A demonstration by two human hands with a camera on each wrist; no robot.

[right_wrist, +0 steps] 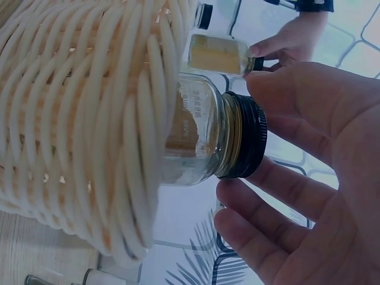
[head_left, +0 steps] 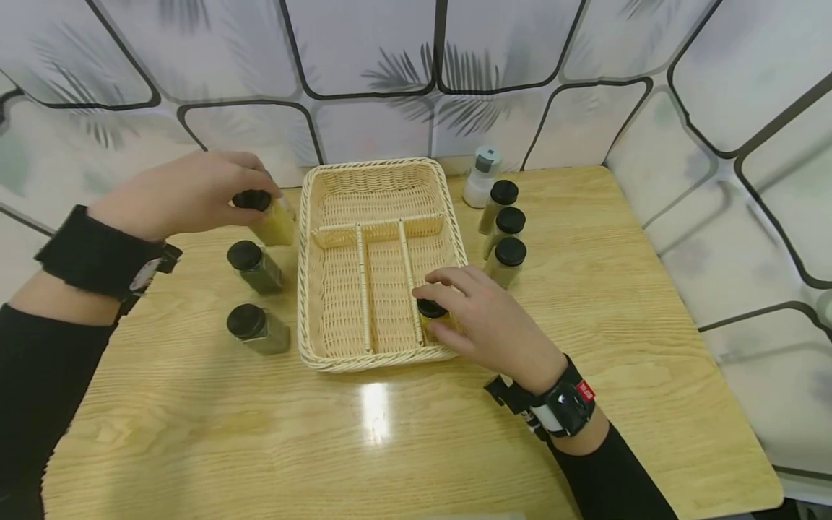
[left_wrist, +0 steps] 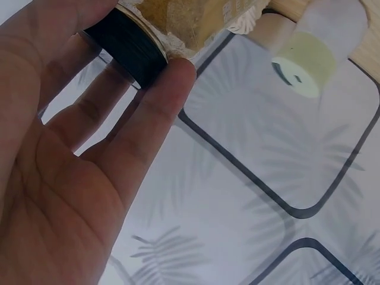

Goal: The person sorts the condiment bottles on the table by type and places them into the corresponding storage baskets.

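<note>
Currently in the basket: the wicker basket [head_left: 383, 359] carries one glass jar [right_wrist: 199, 130], set in its right front compartment.
Right hand [head_left: 497, 318]: thumb and fingers curve about that jar's black lid [right_wrist: 246, 136], thumb touching it, fingers parted; firmness of hold cannot be told.
Left hand [head_left: 188, 191]: pinches the black lid of a yellow-filled jar [head_left: 276, 225], just beside the basket's left rim; whether that jar is lifted cannot be told.
Right wrist view: shows printed lettering, brown powder and a gold-coloured band under the lid, none legible from the head view.
Left wrist view: shows fingertip contact on the lid's edge, hidden from above.
Head view only: all four compartments, with two jars [head_left: 256, 266] left and three jars [head_left: 505, 230] right of the basket on the surface [head_left: 260, 433].
</note>
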